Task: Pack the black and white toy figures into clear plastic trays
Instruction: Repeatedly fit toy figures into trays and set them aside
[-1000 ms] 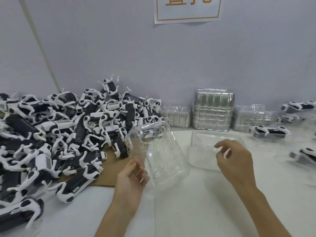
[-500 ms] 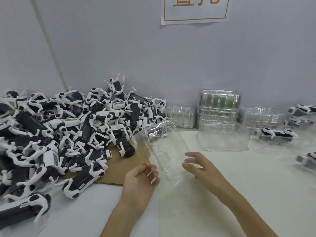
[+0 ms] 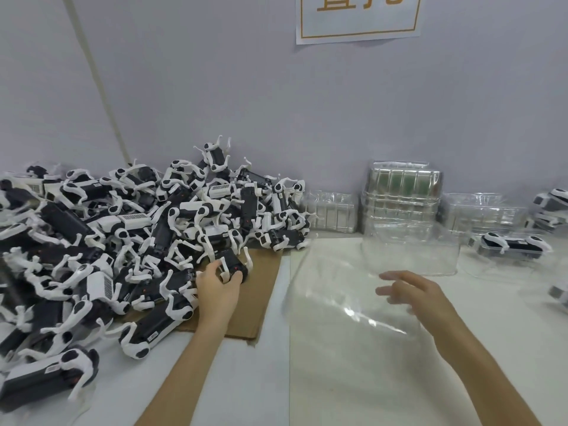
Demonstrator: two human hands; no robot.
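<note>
A big heap of black and white toy figures (image 3: 129,229) covers the left half of the table, partly on a sheet of brown cardboard (image 3: 246,302). My left hand (image 3: 218,290) is closed around one toy figure (image 3: 233,267) at the heap's near right edge. A clear plastic tray (image 3: 335,302) lies on the white table in front of me. My right hand (image 3: 412,292) hovers over the tray's right side with its fingers spread, blurred, holding nothing. A second clear tray (image 3: 412,253) stands just behind.
Stacks of clear trays (image 3: 402,198) line the back wall, with lower stacks to the left (image 3: 332,210) and right (image 3: 482,213). Packed figures in trays (image 3: 513,245) sit at the far right. A paper sign (image 3: 358,16) hangs on the grey wall.
My left hand let go of the clear tray and moved left onto a toy figure in the heap. The tray now lies flat, and my right hand hovers over it.
</note>
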